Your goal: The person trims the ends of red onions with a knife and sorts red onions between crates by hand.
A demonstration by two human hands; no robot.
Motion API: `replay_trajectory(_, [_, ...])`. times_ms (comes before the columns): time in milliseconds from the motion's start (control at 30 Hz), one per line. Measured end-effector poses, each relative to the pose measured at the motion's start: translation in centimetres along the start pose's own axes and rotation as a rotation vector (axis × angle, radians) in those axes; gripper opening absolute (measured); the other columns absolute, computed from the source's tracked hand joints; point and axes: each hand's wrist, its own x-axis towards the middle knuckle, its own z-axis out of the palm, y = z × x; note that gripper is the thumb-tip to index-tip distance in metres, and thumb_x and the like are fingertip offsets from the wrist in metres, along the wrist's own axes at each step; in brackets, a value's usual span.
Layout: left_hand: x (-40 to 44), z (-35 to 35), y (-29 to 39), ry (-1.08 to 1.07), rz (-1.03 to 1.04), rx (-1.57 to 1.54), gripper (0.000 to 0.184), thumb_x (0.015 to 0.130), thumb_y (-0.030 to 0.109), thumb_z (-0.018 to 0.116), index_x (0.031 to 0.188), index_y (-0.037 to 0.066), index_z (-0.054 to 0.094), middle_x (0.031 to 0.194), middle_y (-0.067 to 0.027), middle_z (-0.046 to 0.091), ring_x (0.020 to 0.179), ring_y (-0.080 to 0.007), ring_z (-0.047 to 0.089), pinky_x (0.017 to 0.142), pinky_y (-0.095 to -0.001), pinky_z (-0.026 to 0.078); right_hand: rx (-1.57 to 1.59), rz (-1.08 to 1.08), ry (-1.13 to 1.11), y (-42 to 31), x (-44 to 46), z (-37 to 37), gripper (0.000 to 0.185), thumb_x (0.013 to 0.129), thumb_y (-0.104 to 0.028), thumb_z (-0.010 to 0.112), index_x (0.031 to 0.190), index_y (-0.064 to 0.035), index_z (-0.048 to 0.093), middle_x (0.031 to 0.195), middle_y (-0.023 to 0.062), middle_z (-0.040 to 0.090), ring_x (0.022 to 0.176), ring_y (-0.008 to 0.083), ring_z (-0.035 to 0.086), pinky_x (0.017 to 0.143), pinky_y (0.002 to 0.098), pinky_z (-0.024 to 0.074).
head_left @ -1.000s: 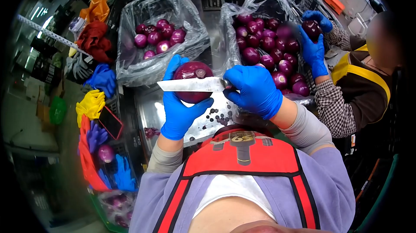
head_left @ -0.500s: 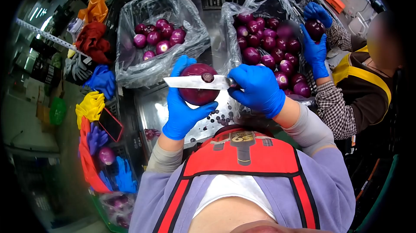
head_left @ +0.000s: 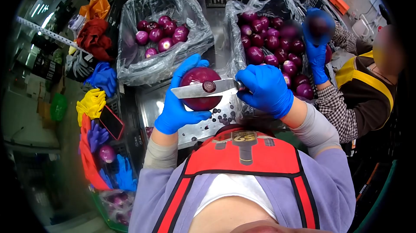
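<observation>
In a blue glove, my left hand is wrapped round the left and lower sides of a large red onion. My right hand, also gloved in blue, grips the handle of a knife. The broad blade lies across the front of the onion, pointing left. A small round slice of onion rests on the blade near its middle. Both hands are above a metal tray, where several small dark round pieces lie.
Two plastic-lined crates of red onions stand beyond my hands. At right, a co-worker's gloved hands hold an onion. Coloured gloves, a phone and a loose onion lie at left.
The blade has moved right and tilted slightly, and the small slice now sits on it. My left hand and the onion have shifted slightly right. The co-worker's hands have moved.
</observation>
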Motion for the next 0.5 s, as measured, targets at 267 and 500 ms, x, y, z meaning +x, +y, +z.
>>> replay_trajectory(267, [0.5,0.1,0.6,-0.113,0.001,-0.100,0.113,0.050,0.015,0.088,0.143,0.005,0.026,0.140,-0.0148,0.039,0.129,-0.0269,0.042,0.109,-0.0412,0.033,0.068,-0.068,0.017,-0.4,0.7,-0.4,0.032,0.060,-0.015,0.073,0.087,-0.0104,0.055,0.069,0.0047,0.051,0.061,0.0243,0.054,0.053,0.0364,0.0396])
replay_trajectory(500, [0.3,-0.3,0.5,-0.160,-0.036,-0.008,0.115,0.050,0.017,0.089,0.144,0.004,0.024,0.140,-0.0150,0.041,0.129,-0.0270,0.042,0.108,-0.0409,0.033,0.031,-0.088,0.055,0.1,1.0,-0.3,0.022,0.070,-0.019,0.070,0.079,-0.0113,0.052,0.069,0.0055,0.052,0.057,0.0245,0.055,0.049,0.0372,0.0419])
